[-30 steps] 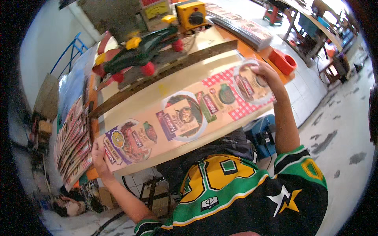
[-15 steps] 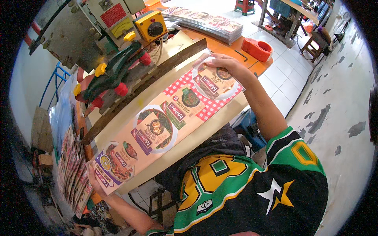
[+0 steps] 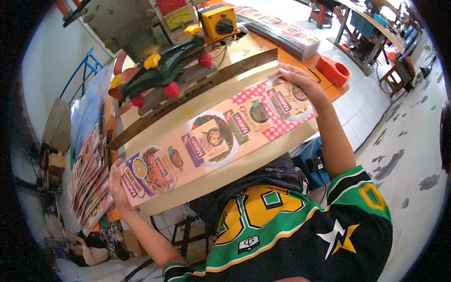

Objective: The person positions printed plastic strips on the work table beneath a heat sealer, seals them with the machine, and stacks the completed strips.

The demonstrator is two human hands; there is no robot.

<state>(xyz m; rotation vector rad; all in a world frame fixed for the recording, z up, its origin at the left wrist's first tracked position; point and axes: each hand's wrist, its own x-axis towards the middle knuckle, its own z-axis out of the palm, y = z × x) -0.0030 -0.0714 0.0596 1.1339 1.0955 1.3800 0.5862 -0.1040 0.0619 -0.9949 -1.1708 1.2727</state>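
A long printed sheet (image 3: 212,139) with food pictures, purple labels and a red checked patch lies slantwise over a cream board (image 3: 164,201). My left hand (image 3: 119,188) is closed on its near left end, the thumb over the edge. At the far right end my right hand (image 3: 300,81) grips the sheet's upper corner. Just beyond the sheet's far edge runs a long dark metal bar (image 3: 197,98). Behind that bar stands a machine with a dark green clamp arm (image 3: 164,70), yellow knobs and red round parts.
A yellow box with a black dial (image 3: 219,22) sits on the machine. Several fanned printed sheets (image 3: 89,178) lie at the left. Farther back, a stack of printed sheets (image 3: 282,30) and a red tape dispenser (image 3: 334,70) rest on the orange table (image 3: 333,92). A blue object (image 3: 314,162) stands beside my lap.
The whole view has shifted, so the machine and table appear farther right. Both hands keep their hold on the sheet, which looks nearly unmoved against the board.
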